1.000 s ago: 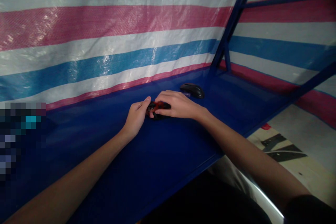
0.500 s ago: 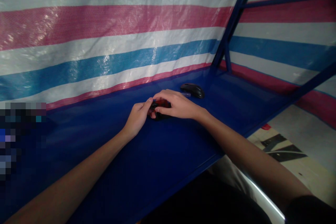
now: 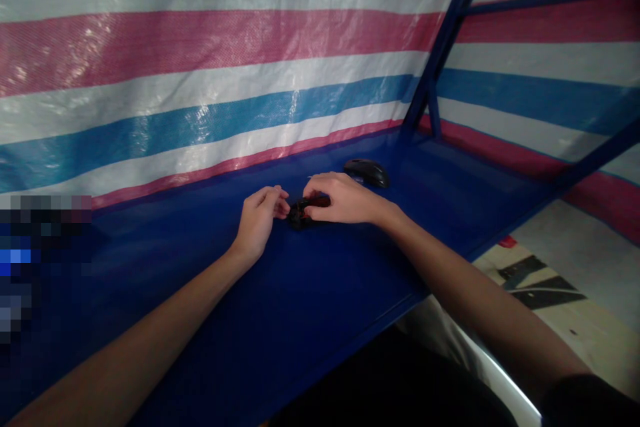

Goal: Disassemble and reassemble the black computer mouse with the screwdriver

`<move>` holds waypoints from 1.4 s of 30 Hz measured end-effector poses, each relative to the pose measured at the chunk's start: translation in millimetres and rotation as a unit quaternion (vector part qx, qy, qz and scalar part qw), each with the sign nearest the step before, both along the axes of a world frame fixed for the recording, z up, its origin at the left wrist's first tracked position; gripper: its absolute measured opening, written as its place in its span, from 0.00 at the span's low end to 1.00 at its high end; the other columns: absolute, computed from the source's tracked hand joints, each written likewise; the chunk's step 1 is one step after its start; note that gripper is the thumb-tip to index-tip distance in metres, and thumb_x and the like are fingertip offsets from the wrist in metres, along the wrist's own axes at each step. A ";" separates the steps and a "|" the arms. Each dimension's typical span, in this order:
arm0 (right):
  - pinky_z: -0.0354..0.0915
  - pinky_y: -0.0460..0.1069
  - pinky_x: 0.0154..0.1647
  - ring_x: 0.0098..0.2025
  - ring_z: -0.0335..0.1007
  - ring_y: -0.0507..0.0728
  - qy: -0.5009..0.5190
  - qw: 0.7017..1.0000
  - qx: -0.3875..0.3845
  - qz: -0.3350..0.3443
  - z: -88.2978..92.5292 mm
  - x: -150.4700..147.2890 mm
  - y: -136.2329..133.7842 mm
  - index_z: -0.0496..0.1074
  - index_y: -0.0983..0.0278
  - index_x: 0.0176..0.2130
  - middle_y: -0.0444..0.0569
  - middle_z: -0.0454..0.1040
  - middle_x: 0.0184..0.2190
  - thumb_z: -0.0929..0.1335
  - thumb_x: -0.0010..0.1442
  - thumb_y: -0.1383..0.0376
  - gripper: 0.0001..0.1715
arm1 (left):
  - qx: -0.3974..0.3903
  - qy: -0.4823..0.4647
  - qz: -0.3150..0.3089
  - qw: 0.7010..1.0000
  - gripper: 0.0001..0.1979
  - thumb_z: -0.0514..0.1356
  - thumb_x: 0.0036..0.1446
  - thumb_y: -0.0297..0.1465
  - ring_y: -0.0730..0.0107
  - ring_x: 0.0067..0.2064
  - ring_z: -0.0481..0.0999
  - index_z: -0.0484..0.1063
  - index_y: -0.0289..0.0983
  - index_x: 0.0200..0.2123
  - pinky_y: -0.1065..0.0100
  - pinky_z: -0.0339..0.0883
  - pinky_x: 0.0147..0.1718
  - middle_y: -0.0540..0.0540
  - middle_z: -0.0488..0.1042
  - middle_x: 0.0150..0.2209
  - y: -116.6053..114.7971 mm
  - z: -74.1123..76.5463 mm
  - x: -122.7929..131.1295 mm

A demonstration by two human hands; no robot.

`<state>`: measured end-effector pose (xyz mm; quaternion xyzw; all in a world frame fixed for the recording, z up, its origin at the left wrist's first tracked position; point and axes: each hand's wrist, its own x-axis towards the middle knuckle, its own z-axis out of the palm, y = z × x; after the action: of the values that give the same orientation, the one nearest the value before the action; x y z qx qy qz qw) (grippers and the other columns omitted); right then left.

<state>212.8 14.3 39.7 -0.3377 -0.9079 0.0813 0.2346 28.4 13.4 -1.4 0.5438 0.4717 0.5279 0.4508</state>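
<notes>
My right hand grips a small black device with reddish-orange parts inside, thumb on the near side and fingers over the far side. The device rests low on or just above the blue table; it may be an opened computer mouse, though its kind is not certain. Just left of it is my left hand, fingers curled and thumb against the index finger. Anything tiny in that pinch is hidden. Behind my right hand lies a black computer mouse or mouse shell, with a thin pale rod partly showing beside it.
Striped plastic sheeting hangs along the table's far side. A dark blue metal frame rises at the back right. The table's edge slants across in front of my body. Blurred-out items stand at the far left.
My left hand has drawn back a little to the left, off the device. The right hand keeps hold, and more of the device's black left end shows.
</notes>
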 end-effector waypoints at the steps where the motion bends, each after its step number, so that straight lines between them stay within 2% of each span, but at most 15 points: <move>1: 0.54 0.47 0.33 0.31 0.63 0.52 -0.008 1.000 0.002 0.004 -0.9 -0.6 0.2 0.70 0.66 0.32 0.45 0.69 0.29 0.67 0.54 0.62 0.08 | -0.005 -0.004 0.002 1.000 0.11 0.57 0.52 0.37 0.74 0.23 0.69 0.70 0.34 0.27 0.71 0.64 0.25 0.50 0.70 0.21 0.0 0.4 0.2; 5: 0.55 0.48 0.35 0.32 0.63 0.53 -0.042 0.999 0.007 0.015 -4.5 -3.7 1.2 0.71 0.66 0.33 0.46 0.70 0.30 0.67 0.55 0.63 0.08 | -0.009 0.006 0.000 1.000 0.09 0.58 0.47 0.33 0.73 0.27 0.71 0.70 0.35 0.33 0.71 0.64 0.26 0.49 0.71 0.26 0.9 -0.9 0.3; 13: 0.56 0.48 0.37 0.35 0.65 0.54 -0.063 0.998 0.012 0.015 -7.6 -2.3 5.1 0.73 0.66 0.37 0.48 0.71 0.33 0.64 0.59 0.61 0.12 | 0.018 0.075 -0.038 0.996 0.18 0.57 0.37 0.21 0.73 0.32 0.71 0.69 0.36 0.37 0.70 0.64 0.31 0.48 0.72 0.37 5.6 -9.0 -3.9; 20: 0.57 0.50 0.39 0.35 0.66 0.55 -0.084 0.996 0.019 0.031 -8.7 -5.1 4.0 0.74 0.66 0.36 0.49 0.72 0.31 0.64 0.60 0.62 0.11 | 0.027 0.079 -0.056 0.995 0.20 0.55 0.35 0.20 0.70 0.35 0.71 0.68 0.36 0.36 0.67 0.65 0.35 0.48 0.71 0.36 5.9 -8.6 -4.4; 26: 0.58 0.50 0.37 0.34 0.66 0.55 -0.081 0.996 -0.002 0.045 -8.9 -3.0 6.1 0.74 0.67 0.35 0.50 0.73 0.31 0.65 0.59 0.64 0.10 | 0.033 0.096 -0.054 0.993 0.17 0.56 0.37 0.21 0.70 0.35 0.72 0.69 0.37 0.35 0.66 0.66 0.36 0.48 0.72 0.35 7.4 -9.4 -4.6; 32: 0.58 0.49 0.35 0.33 0.66 0.54 -0.089 0.995 -0.012 0.038 -9.2 -3.0 4.8 0.74 0.67 0.34 0.49 0.72 0.32 0.65 0.58 0.64 0.10 | 0.051 0.145 -0.075 0.985 0.16 0.58 0.37 0.21 0.69 0.36 0.72 0.70 0.37 0.34 0.67 0.65 0.35 0.49 0.73 0.34 7.0 -10.2 -4.9; 34: 0.59 0.49 0.37 0.35 0.67 0.55 -0.086 0.996 -0.008 0.037 -6.5 0.2 5.9 0.74 0.66 0.37 0.50 0.73 0.32 0.65 0.59 0.63 0.11 | 0.054 0.163 -0.075 0.982 0.15 0.58 0.38 0.21 0.68 0.36 0.72 0.70 0.38 0.34 0.67 0.65 0.35 0.50 0.73 0.33 5.8 -8.8 -4.2; 36: 0.60 0.50 0.40 0.38 0.68 0.56 -0.062 0.998 0.008 0.002 -2.7 8.7 9.6 0.73 0.66 0.42 0.50 0.73 0.36 0.64 0.60 0.62 0.14 | 0.051 0.173 -0.072 0.981 0.15 0.57 0.39 0.21 0.68 0.36 0.72 0.71 0.38 0.33 0.67 0.65 0.35 0.50 0.73 0.32 4.7 -7.1 -3.0; 39: 0.60 0.53 0.46 0.44 0.67 0.59 -0.024 0.987 0.059 -0.145 1.1 31.2 19.9 0.72 0.67 0.44 0.54 0.73 0.40 0.62 0.61 0.62 0.16 | 0.046 0.170 -0.060 0.982 0.13 0.57 0.40 0.21 0.68 0.36 0.73 0.71 0.37 0.32 0.67 0.65 0.35 0.49 0.73 0.32 3.8 -5.4 -1.7; 42: 0.60 0.59 0.47 0.48 0.66 0.67 -0.067 0.955 0.061 -0.283 -2.4 56.4 32.1 0.71 0.69 0.47 0.61 0.70 0.47 0.62 0.59 0.62 0.19 | 0.049 0.163 -0.060 0.984 0.13 0.57 0.41 0.20 0.68 0.37 0.73 0.71 0.37 0.32 0.67 0.65 0.35 0.49 0.73 0.33 3.9 -5.4 -1.8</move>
<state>269.2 46.4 37.3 -0.5706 -0.7920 -0.0666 0.2065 26.6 17.3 -6.9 0.6712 0.4791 0.4266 0.3716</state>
